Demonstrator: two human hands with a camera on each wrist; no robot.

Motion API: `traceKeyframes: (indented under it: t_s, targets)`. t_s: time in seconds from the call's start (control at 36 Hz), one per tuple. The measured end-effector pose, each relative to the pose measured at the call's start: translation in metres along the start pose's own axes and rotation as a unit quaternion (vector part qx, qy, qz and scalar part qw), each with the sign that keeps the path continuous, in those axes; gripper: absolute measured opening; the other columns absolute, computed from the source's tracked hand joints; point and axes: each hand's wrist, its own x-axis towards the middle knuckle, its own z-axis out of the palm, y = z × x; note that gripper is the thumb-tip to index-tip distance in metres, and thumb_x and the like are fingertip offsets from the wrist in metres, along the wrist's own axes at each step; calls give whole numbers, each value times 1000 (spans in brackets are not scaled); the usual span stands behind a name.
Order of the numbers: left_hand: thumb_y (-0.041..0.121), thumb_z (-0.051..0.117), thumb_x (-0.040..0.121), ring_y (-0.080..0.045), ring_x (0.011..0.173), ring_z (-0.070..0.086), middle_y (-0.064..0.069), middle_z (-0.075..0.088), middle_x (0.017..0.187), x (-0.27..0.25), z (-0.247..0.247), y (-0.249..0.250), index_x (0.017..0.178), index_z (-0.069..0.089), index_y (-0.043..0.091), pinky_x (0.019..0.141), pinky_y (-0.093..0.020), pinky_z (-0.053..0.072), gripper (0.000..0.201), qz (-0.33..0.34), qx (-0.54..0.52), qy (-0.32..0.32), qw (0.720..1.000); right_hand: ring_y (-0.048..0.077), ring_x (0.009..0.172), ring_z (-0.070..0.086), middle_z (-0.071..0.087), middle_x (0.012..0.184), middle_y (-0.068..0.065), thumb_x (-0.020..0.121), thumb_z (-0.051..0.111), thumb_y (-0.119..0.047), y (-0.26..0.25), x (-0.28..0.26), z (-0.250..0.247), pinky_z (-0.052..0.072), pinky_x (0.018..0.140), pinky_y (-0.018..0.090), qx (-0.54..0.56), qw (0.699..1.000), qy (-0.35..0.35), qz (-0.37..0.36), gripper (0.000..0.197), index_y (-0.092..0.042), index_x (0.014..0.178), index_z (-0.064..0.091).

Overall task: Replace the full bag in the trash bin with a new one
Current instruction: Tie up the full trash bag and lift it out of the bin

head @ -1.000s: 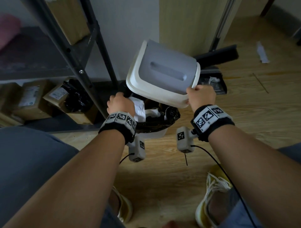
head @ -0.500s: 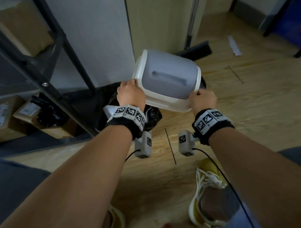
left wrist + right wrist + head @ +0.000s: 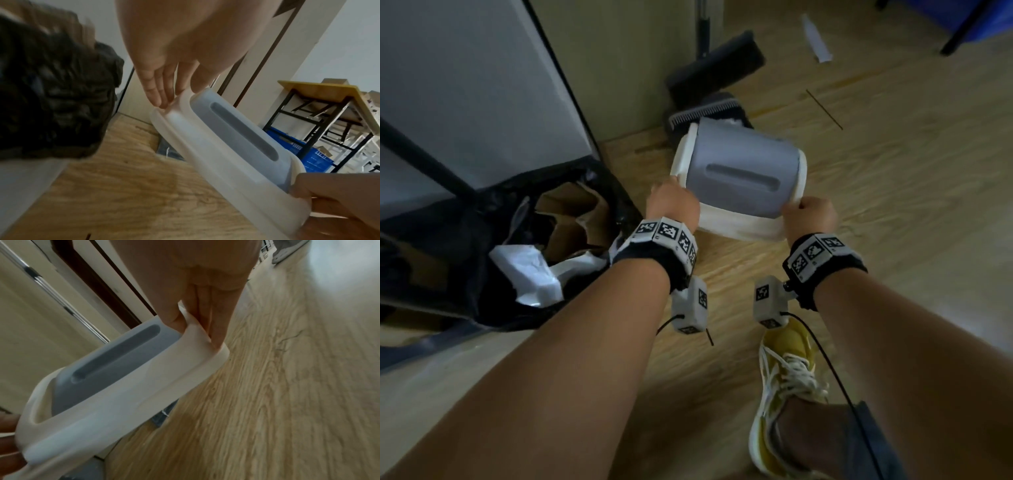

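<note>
The bin's grey lid [image 3: 739, 178] with a thick white rim hangs tilted above the wooden floor, held at both ends. My left hand [image 3: 671, 205] pinches the rim's left corner, fingers [image 3: 162, 91] under it and thumb over. On the rim's right corner my right hand [image 3: 810, 214] grips, thumb inside and fingers [image 3: 207, 324] outside. The lid [image 3: 236, 134] [image 3: 115, 369] shows a long slot recess. The full black bag [image 3: 448, 246], stuffed with brown cardboard and white paper, sits open-topped at the left of my left arm. The bin's body is hidden.
A black broom [image 3: 715, 68] and a dustpan [image 3: 705, 109] lean at the wall behind the lid. A dark shelf leg [image 3: 424, 161] crosses over the bag. My yellow shoe [image 3: 787, 370] is below the hands. A blue crate [image 3: 298, 151] sits under a table [image 3: 324, 92].
My left hand left the bag's edge and took the lid's left rim. Both hands carried the lid off the bagged bin, rightward and lower over the floor.
</note>
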Motion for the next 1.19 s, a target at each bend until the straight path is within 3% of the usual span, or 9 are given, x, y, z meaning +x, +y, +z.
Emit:
traceKeyframes:
  t_s: [0.08, 0.17, 0.31, 0.53, 0.64, 0.72, 0.81, 1.03, 1.19]
  targets:
    - [11, 37, 96, -34, 122, 51, -19, 53, 133, 13, 24, -3, 132, 50, 4, 99, -38, 42, 39, -19, 18, -36, 999, 19, 47, 32, 37, 53, 4, 86, 51, -14, 11, 14, 7, 29, 52, 25, -17, 1000, -10, 15, 34, -11, 53, 40]
    - [11, 39, 96, -36, 118, 55, -20, 58, 127, 20, 44, -8, 127, 54, 0, 96, -40, 44, 36, -19, 26, -62, 998, 26, 61, 42, 42, 57, 6, 87, 48, -15, 23, 25, 17, 34, 60, 29, -40, 999, -24, 26, 25, -6, 64, 50]
    - [9, 37, 98, -36, 121, 53, -22, 56, 130, 32, 67, -17, 129, 51, -3, 96, -38, 43, 36, -38, 35, -94, 994, 28, 72, 49, 54, 79, 11, 91, 49, -20, 40, 38, 37, 36, 66, 27, -58, 996, -55, 46, 18, -11, 81, 60]
    - [8, 37, 98, -37, 121, 52, -23, 54, 131, 50, 93, -36, 130, 49, -4, 97, -37, 42, 36, -76, 35, -130, 988, 27, 73, 49, 55, 82, 10, 91, 49, -18, 56, 47, 63, 34, 66, 25, -58, 993, -76, 75, 17, -9, 87, 63]
    - [9, 37, 98, -36, 121, 52, -23, 55, 130, 51, 102, -44, 129, 50, -3, 97, -37, 42, 36, -84, 51, -145, 985, 24, 64, 47, 56, 85, 12, 90, 47, -13, 62, 50, 68, 26, 48, 21, -57, 991, -79, 90, 14, -8, 85, 59]
    - [10, 38, 97, -37, 120, 53, -21, 55, 130, 50, 107, -48, 131, 49, 0, 97, -38, 43, 37, -81, 61, -156, 983, 30, 86, 58, 65, 111, 15, 92, 43, -12, 63, 51, 68, 37, 63, 21, -55, 989, -89, 108, 30, -7, 111, 65]
    - [9, 38, 95, -38, 117, 53, -19, 53, 132, 47, 108, -46, 132, 47, 6, 97, -41, 44, 39, -62, 56, -177, 981, 29, 115, 59, 59, 132, 10, 92, 43, -13, 58, 49, 66, 39, 76, 26, -35, 989, -81, 121, 44, -18, 134, 56]
    - [10, 38, 96, -35, 116, 54, -18, 55, 128, 26, 72, -23, 134, 42, 5, 94, -40, 44, 38, 23, 95, -127, 987, 26, 121, 55, 58, 135, 8, 93, 43, -14, 28, 31, 45, 40, 82, 26, -27, 995, -73, 65, 46, -18, 138, 50]
    - [20, 39, 97, -33, 132, 41, -11, 37, 149, 7, 29, -14, 151, 21, 20, 105, -39, 36, 56, 73, 118, -76, 988, 26, 106, 59, 59, 131, 7, 94, 44, -20, -7, 8, 22, 36, 74, 23, -45, 995, -89, -18, 44, -20, 138, 51]
